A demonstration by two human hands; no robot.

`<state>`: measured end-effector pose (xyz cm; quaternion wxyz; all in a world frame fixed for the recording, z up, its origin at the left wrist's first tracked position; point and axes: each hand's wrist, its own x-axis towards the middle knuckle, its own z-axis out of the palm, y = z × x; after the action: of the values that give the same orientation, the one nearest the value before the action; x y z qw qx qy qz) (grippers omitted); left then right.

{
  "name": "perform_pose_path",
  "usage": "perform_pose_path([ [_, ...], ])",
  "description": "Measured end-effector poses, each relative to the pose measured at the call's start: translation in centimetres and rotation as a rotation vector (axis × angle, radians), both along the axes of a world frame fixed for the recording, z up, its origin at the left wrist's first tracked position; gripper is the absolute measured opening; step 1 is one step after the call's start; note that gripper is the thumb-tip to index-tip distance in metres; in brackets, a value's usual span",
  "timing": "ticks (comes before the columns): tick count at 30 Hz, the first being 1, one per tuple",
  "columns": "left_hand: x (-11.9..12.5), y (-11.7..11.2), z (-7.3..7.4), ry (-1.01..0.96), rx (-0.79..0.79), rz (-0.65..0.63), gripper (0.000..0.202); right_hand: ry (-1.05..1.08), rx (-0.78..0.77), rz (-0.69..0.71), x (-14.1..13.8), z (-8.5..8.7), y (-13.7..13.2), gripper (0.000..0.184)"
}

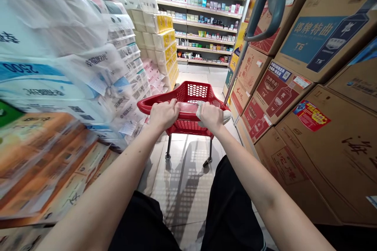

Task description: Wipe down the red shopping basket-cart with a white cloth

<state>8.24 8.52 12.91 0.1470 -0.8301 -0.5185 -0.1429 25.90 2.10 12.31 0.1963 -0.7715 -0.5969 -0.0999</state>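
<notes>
A red plastic shopping cart (183,91) on thin metal legs with casters stands right in front of me. My left hand (165,114) is wrapped around the left part of its red handle (187,108). On the right part of the same handle, my right hand (211,117) is closed, with a pale crumpled cloth or tissue (200,109) pinched between palm and bar. A bit of that pale material also shows beyond the right side of the hand. The front of the basket is lattice-walled; its floor is mostly hidden by the handle.
Stacked packs of tissue paper (100,59) line the left side closely. Cardboard cartons (318,125) are piled on the right, near a metal post with a grey loop-shaped handle (281,4). Shelves of small boxed goods (206,10) stand across the tiled floor (197,73) ahead.
</notes>
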Motion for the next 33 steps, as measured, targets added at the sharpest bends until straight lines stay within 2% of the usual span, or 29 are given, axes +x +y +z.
perform_pose_path([
  [3,0.1,-0.2,0.1,-0.012,-0.008,0.001,0.057,0.074,-0.097,-0.004,0.3,1.3,1.3,0.038],
  [5,0.2,-0.4,0.2,-0.026,-0.012,0.003,0.058,0.086,-0.099,-0.015,0.1,1.4,1.4,0.038],
  [9,0.5,-0.9,0.2,-0.038,-0.009,0.022,0.059,0.015,0.059,-0.045,-1.2,0.3,0.0,0.045],
  [12,0.6,-1.1,0.1,-0.043,0.0,0.031,0.059,-0.054,0.129,-0.013,-2.1,-0.4,-0.9,0.043],
  [15,0.5,-1.3,-0.1,-0.042,0.019,0.027,0.059,-0.033,0.063,0.034,-2.1,0.1,-0.5,0.042],
  [21,0.6,-2.1,0.0,-0.051,0.006,0.021,0.06,0.018,-0.146,0.23,-0.5,2.3,3.0,0.04],
  [24,0.8,-2.7,0.0,-0.062,-0.009,0.014,0.059,0.08,-0.177,0.2,-0.2,2.8,3.6,0.041],
  [26,0.9,-2.9,0.0,-0.063,-0.021,0.009,0.061,0.074,-0.141,0.184,-0.5,2.7,3.0,0.045],
  [29,0.9,-2.9,-0.1,-0.061,-0.027,0.013,0.063,-0.014,-0.004,0.208,-1.6,2.1,1.1,0.05],
  [33,0.5,-2.8,-0.1,-0.06,-0.011,0.001,0.064,-0.048,0.076,0.209,-2.5,1.6,-0.2,0.047],
])
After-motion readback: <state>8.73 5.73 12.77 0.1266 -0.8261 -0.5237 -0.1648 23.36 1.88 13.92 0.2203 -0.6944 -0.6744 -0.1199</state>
